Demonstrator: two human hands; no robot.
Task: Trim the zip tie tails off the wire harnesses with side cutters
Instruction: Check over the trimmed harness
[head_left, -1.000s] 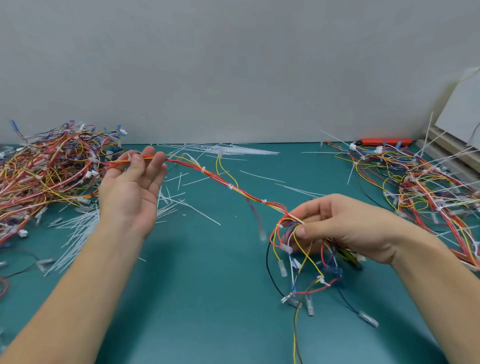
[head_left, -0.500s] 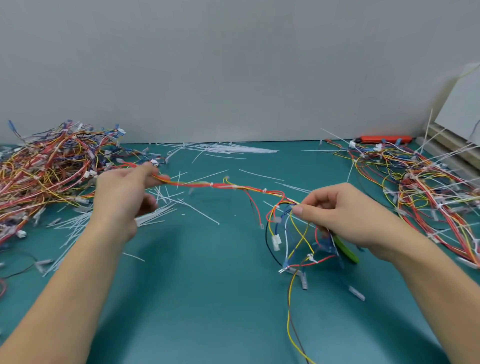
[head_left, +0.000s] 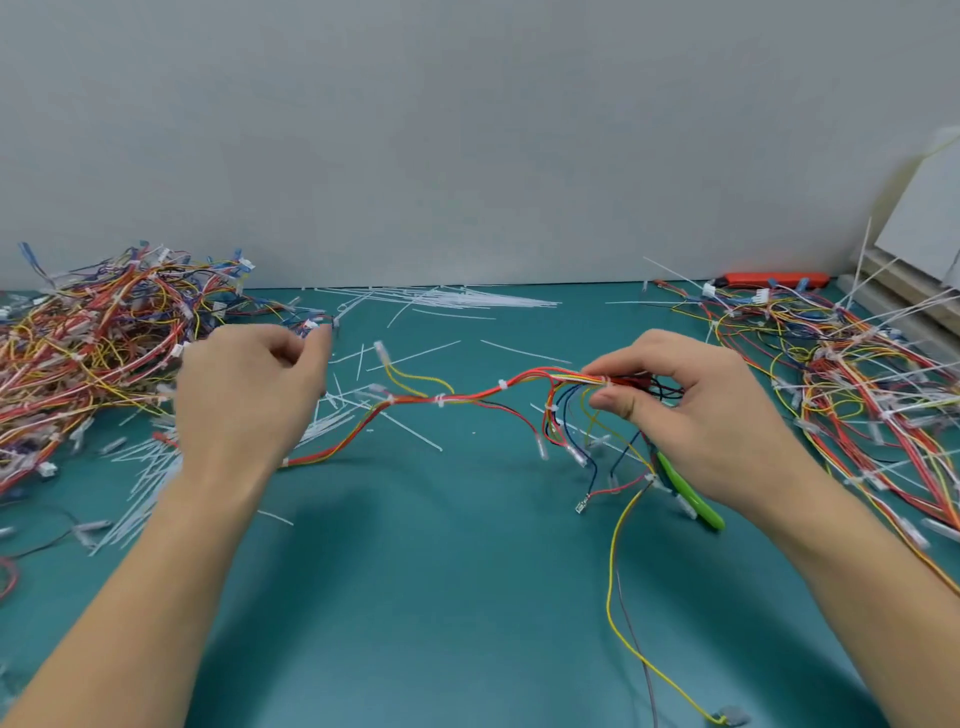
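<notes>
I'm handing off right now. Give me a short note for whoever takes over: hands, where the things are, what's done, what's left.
Right hand: pinches the harness at its branch end, green-handled cutters tucked under the palm.
Left hand: curled above the harness's other end; blurred, so a grip is unclear.
Left pile: harnesses with no long tails showing; cut tails lie beside it.
Right pile: long tails still stick out.
Left to do: trim those.

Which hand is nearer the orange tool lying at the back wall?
Right. The right hand is below-left of the orange tool, pinching the wire harness; the left hand is far across the mat.
</notes>
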